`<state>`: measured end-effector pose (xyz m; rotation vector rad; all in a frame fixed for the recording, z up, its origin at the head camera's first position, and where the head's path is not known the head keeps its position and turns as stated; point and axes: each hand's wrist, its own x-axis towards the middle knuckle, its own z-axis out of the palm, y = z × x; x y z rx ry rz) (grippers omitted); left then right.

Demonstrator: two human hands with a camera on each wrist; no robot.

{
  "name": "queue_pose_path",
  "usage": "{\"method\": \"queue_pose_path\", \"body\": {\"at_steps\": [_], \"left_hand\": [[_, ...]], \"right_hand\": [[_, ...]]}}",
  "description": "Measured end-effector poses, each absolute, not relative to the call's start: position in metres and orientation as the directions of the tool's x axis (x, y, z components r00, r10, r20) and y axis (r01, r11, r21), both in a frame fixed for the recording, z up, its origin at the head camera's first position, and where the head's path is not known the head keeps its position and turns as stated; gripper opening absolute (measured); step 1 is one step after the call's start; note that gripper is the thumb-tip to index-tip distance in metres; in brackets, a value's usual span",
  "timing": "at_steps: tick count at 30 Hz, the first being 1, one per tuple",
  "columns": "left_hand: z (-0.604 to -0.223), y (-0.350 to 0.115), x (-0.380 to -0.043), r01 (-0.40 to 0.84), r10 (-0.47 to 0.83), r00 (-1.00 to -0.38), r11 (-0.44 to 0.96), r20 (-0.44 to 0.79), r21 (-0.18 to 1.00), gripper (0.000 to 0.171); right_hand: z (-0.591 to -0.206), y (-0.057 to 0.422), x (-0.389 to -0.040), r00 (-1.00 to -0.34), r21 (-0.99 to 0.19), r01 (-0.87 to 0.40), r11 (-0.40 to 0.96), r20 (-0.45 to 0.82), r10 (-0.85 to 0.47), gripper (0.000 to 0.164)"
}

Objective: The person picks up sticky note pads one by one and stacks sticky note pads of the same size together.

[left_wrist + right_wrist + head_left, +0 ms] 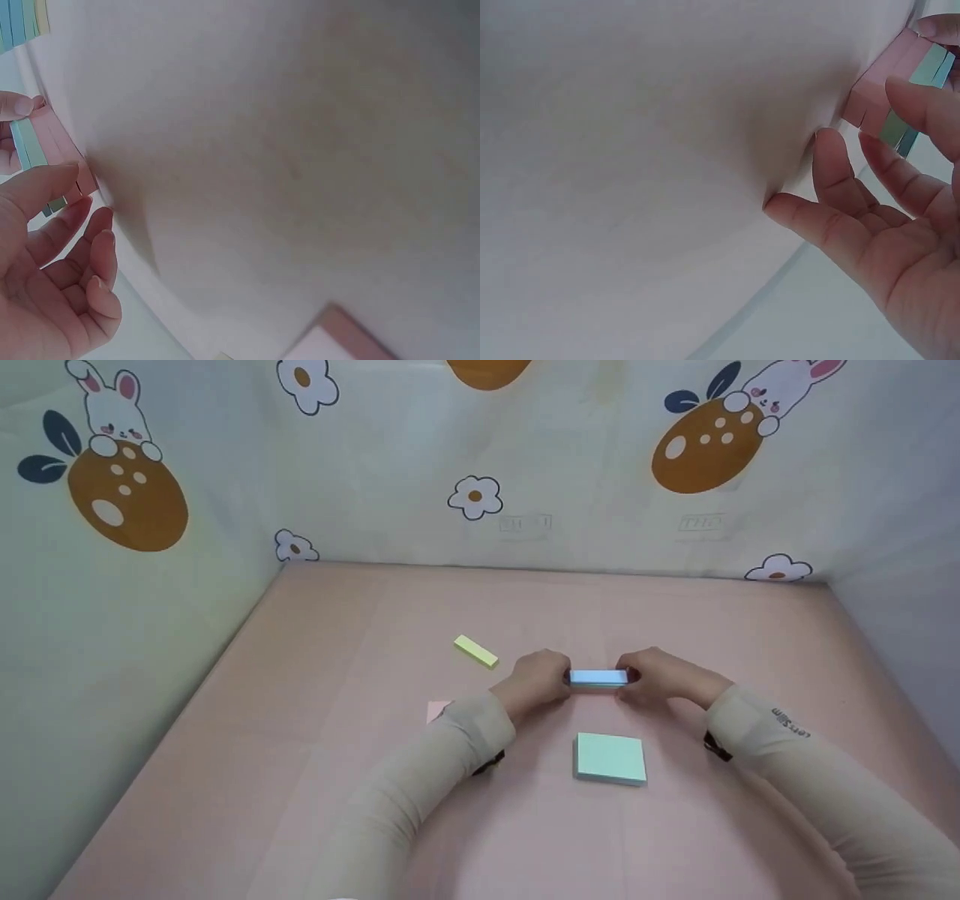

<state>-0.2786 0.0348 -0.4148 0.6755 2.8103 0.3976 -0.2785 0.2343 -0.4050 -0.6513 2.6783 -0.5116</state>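
Between my two hands sits a small stack of narrow sticky-note pads (598,678), blue on top. From the side, pink and green layers of the sticky-note stack (61,146) (885,86) show. My left hand (538,681) (56,281) pinches its left end between thumb and finger. The right end is pinched by my right hand (666,675) (911,240). In both wrist views the stack is at or just above the table; any gap is hard to tell. A square mint-green sticky-note pad (610,759) lies nearer to me.
A yellow sticky-note strip (476,651) lies beyond my left hand. A pink pad (437,710) (322,345) is partly hidden by my left sleeve. Blue, green and yellow bands of another stack (22,22) show at a corner. Patterned walls (382,472) border the pink tabletop (360,622).
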Motion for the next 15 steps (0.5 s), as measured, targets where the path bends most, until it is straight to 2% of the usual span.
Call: {"method": "queue_pose_path", "body": {"at_steps": [15], "left_hand": [[-0.4180,0.0369,-0.2825,0.433,0.485,-0.864,0.853,-0.135,0.291,0.019]], "right_hand": [[-0.4131,0.2287,-0.2795,-0.821,-0.317,-0.510,0.800,-0.099,-0.562,0.006]]}}
